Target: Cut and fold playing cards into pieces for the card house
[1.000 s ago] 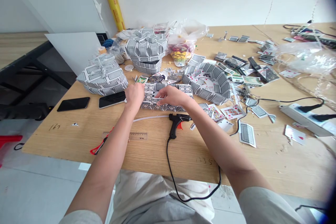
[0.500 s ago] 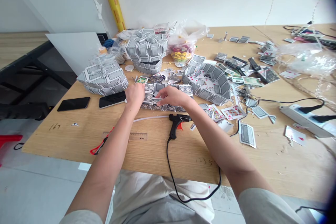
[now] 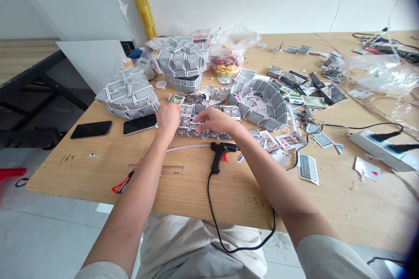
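Observation:
A long box folded from patterned playing cards [image 3: 185, 121] lies in front of me. At its left end my left hand [image 3: 168, 118] is closed on the edge, its fingertips mostly hidden. My right hand [image 3: 214, 120] curves over the front wall from the right, fingers and thumb gripping it near the middle. A green-and-white card or packet [image 3: 177, 99] lies just behind my left hand. Nearer me rests a black hot glue gun [image 3: 218, 157] with an orange trigger and a white glue stick [image 3: 188, 146] at its back.
Two lidded card boxes [image 3: 129, 96] [image 3: 183, 61] and an open card tray [image 3: 258, 100] stand around the work. Two phones [image 3: 91, 129] [image 3: 140, 124], a red cutter [image 3: 122, 182], a clear ruler [image 3: 173, 169], loose cards [image 3: 308, 168] and a power strip [image 3: 381, 148] lie about. The glue gun's cord [image 3: 212, 213] hangs over the front edge.
Both hands keep the same place and grip on the card box. The view has shifted very slightly; nothing else visibly moved.

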`<state>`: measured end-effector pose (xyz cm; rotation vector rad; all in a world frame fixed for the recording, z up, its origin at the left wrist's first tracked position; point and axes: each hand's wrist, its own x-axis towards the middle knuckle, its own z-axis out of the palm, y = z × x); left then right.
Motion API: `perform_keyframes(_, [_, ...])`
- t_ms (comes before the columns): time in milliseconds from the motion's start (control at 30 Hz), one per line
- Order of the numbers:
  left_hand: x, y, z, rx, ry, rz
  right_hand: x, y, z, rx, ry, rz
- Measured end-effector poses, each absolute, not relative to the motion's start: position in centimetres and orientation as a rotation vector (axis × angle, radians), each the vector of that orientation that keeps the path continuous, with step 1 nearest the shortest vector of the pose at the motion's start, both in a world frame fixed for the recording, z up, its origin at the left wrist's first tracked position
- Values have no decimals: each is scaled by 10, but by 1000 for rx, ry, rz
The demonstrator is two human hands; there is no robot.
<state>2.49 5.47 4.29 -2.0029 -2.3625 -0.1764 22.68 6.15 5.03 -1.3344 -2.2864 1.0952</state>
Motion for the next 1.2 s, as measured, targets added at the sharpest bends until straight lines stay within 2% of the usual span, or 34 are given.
perform_keyframes(1200, [28, 53, 46, -1989, -2392, -178, 226, 59, 54, -1348, -2320, 1053])
